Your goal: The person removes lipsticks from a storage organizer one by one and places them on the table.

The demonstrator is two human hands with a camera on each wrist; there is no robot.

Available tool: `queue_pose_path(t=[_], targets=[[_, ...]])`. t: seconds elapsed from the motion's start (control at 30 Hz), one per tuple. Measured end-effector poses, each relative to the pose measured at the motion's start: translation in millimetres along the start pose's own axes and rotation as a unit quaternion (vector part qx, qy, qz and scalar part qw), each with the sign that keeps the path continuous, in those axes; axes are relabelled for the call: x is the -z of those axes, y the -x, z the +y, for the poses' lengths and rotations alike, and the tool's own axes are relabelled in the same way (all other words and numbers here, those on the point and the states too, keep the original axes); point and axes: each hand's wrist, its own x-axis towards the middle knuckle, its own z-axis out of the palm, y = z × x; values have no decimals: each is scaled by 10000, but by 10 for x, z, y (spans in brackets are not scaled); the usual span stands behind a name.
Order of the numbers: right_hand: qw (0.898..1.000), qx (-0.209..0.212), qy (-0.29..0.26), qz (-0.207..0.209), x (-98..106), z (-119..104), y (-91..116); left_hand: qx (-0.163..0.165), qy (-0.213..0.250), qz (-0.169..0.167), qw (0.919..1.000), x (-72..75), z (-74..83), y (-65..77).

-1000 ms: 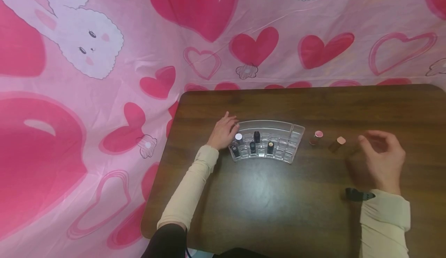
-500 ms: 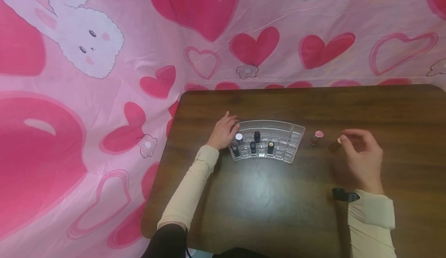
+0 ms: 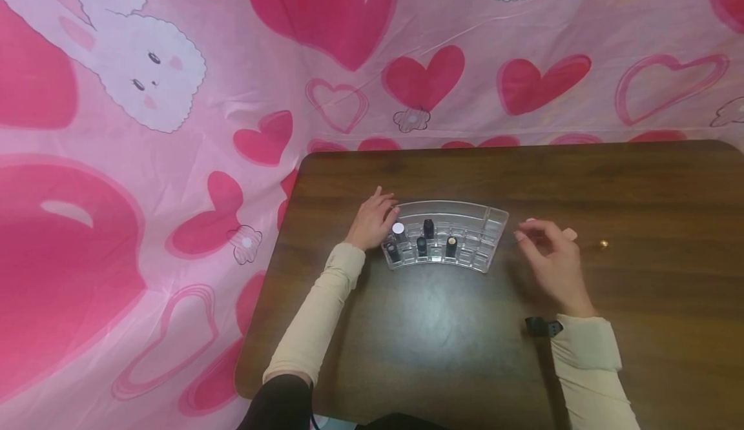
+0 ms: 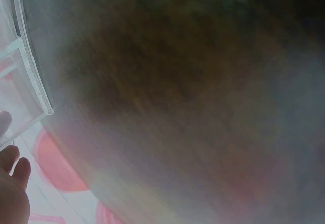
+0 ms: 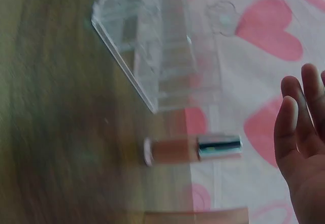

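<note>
My left hand (image 3: 371,222) rests at the back left corner of a clear curved lipstick organizer (image 3: 444,208), fingers fairly straight. In the left wrist view, its fingers (image 4: 19,170) lie beside the clear wall. My right hand (image 3: 552,262) hovers to the organizer's right, thumb and fingers apart with nothing between them. Close to those fingertips stands a brownish lipstick tube (image 5: 175,151) with a shiny silvery end, mostly hidden by the hand in the head view. A copper-topped lipstick (image 3: 571,234) shows behind the right hand.
Several lipsticks stand in the organizer's left and middle slots, including a white-topped one (image 3: 398,228) and a black one (image 3: 428,228). A small gold-topped item (image 3: 604,244) stands farther right on the brown table (image 3: 442,339). A pink heart-patterned cloth (image 3: 418,23) hangs behind.
My right hand has moved left, past the copper-topped lipstick to the pink-topped one, uncovering the small gold-topped item. The left hand and the organizer have stayed in place.
</note>
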Motion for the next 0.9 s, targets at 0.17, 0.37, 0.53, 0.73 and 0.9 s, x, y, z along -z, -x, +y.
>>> queue_pose_path(t=[0.17, 0.37, 0.53, 0.73, 0.9], targets=[[9987, 178, 73, -480, -144, 16, 16, 1, 6, -19, 10000, 1, 1, 0], [9931, 258, 239, -1116, -286, 23, 27, 22, 49, -50, 10000, 1, -5, 4], [9875, 261, 258, -1530, -419, 17, 26, 17, 19, -67, 10000, -1, -10, 3], [9829, 323, 386, -1773, -567, 6, 17, 24, -13, -80, 10000, 5, 1, 0], [9812, 296, 427, -1861, -632, -14, -2, 17, -38, -49, 10000, 8, 6, -4]])
